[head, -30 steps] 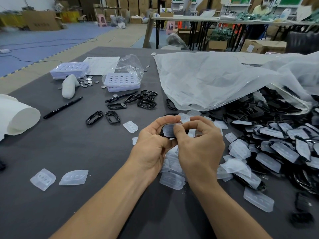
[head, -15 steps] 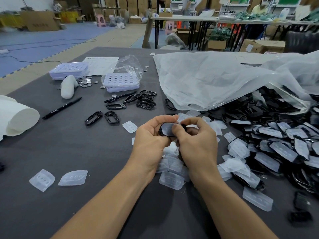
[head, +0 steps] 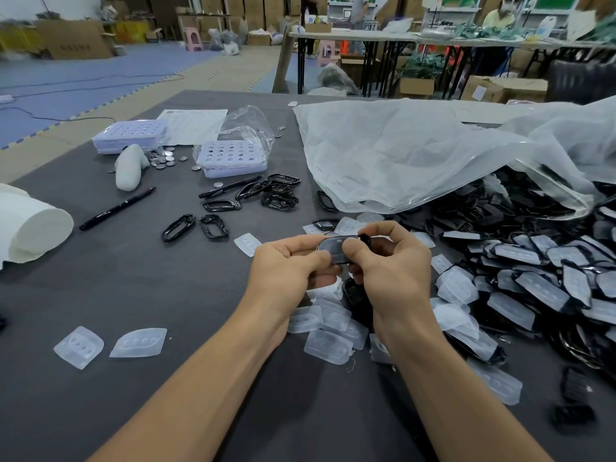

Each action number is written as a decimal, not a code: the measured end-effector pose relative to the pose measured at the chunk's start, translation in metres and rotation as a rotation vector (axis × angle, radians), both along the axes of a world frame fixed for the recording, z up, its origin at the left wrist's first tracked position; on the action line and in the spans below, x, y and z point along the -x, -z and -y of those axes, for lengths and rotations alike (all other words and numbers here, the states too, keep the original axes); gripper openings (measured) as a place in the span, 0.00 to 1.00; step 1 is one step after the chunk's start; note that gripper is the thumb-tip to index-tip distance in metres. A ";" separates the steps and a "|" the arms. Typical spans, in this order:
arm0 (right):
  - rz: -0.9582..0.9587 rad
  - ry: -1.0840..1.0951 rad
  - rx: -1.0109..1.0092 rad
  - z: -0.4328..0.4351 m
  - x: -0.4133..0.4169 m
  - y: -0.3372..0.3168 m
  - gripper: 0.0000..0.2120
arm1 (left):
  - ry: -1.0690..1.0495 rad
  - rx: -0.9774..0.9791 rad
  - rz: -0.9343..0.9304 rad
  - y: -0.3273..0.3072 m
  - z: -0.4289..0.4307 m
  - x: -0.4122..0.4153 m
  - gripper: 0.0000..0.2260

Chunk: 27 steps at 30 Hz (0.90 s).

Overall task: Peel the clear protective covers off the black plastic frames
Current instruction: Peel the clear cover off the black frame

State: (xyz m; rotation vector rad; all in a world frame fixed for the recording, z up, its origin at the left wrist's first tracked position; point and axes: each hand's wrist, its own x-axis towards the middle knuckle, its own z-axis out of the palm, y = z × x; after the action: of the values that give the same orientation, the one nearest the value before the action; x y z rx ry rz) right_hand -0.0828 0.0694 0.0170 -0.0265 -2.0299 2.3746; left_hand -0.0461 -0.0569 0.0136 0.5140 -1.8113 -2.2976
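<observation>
Both hands meet at centre: the left hand (head: 286,265) and the right hand (head: 393,270) each pinch the same black frame (head: 335,250) between curled fingers and thumb. The heap of covered frames (head: 533,281) lies at three o'clock, the peeled covers (head: 328,345) at six, and the bare frames (head: 213,226) at eleven on the grey table (head: 150,288).

Print on the paper sheet (head: 193,125) and cardboard box (head: 75,41) is illegible.

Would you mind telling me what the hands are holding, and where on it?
A single black frame, between both hands: the left hand grips its left end, the right hand pinches its right end.
</observation>
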 end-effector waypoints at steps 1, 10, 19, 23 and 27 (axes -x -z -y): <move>0.011 -0.025 0.015 0.000 0.001 0.000 0.13 | -0.010 -0.006 0.009 0.000 0.001 0.001 0.10; 0.019 -0.122 0.016 0.001 0.004 0.004 0.19 | -0.060 0.019 0.010 -0.003 0.007 0.001 0.08; 0.002 -0.169 -0.049 0.001 0.003 0.003 0.10 | -0.149 0.285 -0.028 0.003 0.005 0.003 0.09; -0.047 -0.121 -0.147 0.001 0.005 0.005 0.12 | -0.120 0.371 -0.068 0.006 0.004 0.001 0.07; -0.026 -0.133 -0.122 0.002 0.007 0.006 0.14 | -0.105 0.340 -0.057 0.004 0.005 0.002 0.07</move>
State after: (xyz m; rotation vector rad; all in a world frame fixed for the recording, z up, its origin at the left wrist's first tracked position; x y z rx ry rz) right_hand -0.0893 0.0675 0.0108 0.1449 -2.2269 2.3037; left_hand -0.0481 -0.0621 0.0099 0.4683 -2.0354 -1.8632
